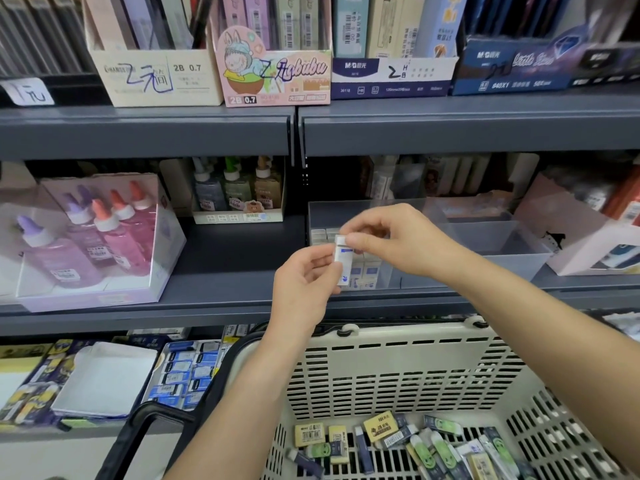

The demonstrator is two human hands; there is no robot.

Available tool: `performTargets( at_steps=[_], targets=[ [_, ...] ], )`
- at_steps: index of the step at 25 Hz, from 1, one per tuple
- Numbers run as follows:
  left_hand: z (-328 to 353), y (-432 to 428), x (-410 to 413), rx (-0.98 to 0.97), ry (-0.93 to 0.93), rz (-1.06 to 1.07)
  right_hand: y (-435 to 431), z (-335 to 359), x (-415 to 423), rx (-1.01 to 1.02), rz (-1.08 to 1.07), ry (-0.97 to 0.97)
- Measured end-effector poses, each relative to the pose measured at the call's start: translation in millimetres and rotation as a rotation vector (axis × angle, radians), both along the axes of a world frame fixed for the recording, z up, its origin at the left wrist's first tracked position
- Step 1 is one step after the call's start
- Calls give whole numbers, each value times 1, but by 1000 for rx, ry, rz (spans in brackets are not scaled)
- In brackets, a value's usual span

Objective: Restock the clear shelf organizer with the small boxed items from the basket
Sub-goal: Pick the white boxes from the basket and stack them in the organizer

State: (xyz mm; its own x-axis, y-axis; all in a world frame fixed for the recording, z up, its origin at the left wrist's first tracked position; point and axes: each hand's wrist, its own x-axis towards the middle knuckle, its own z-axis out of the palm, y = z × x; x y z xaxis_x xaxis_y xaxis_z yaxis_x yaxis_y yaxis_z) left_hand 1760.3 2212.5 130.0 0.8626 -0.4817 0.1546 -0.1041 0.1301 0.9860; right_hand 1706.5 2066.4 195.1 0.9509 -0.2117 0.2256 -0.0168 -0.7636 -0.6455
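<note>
- Small white box, blue-marked: held upright between both hands, in front of the clear shelf organizer, not yet inside it.
- Left hand: thumb and fingers curled round the box's lower part, apparently steadying it.
- Right hand: fingertips pinching the top end, probably to orient it to match the filed stock.
- Stocked boxes: standing on end in rows in the organizer's left compartment. The compartment to the right looks unfilled.
- Basket: cream, slotted, just below the shelf, likely parked there for a short reach.
- Loose boxed items: many heaped on the basket floor, so restocking looks far from finished.
</note>
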Motion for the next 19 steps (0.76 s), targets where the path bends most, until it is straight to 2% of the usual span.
performTargets(
  at_steps=[6, 10, 14, 16, 19],
  targets=[
    [1, -1, -6, 29, -128, -24, 7, 4, -6, -25, -45, 20],
    [1, -3, -6, 36, -62, -15, -3, 4, -9, 145, 9, 52],
    [3, 2, -3, 68, -219, 122, -21, 8, -7, 216, -104, -45],
    [1, 6, 5, 125, -237, 227, -33, 10, -1, 82, -221, -95],
    [-6, 8, 11, 287, -172, 225, -38, 1, 8, -94, -283, -5]
  ],
)
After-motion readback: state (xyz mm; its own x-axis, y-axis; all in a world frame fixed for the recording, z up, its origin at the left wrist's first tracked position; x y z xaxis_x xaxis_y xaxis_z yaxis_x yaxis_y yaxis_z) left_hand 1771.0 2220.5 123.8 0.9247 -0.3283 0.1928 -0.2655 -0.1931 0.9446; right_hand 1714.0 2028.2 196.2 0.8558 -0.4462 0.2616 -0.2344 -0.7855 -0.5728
